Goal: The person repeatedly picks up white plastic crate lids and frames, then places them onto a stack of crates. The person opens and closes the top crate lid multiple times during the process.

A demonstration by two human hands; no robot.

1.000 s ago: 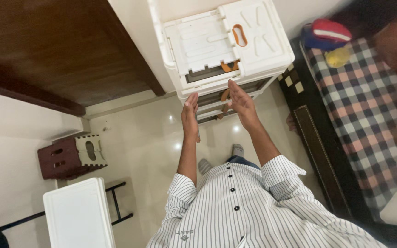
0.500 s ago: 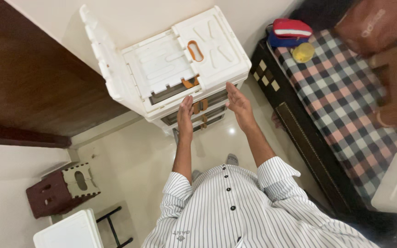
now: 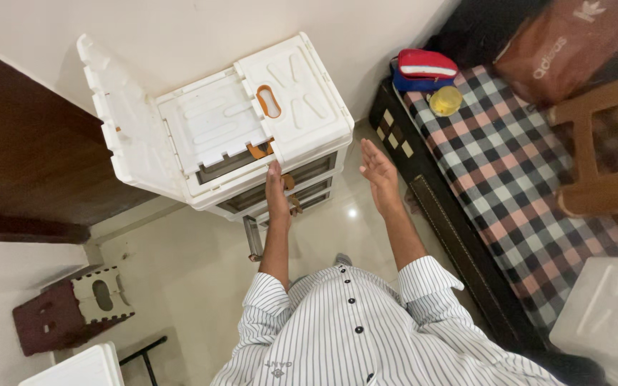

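Left hand [image 3: 275,191]: fingers flat against the white drawer unit [image 3: 216,136], by an orange latch [image 3: 259,151].
Right hand [image 3: 378,175]: spread open, touching nothing.

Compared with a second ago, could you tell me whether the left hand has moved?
Yes: the left hand has reached forward to the white storage cabinet, by its orange handle.

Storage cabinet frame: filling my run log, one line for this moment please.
left hand: at white storage cabinet front | right hand: open, free
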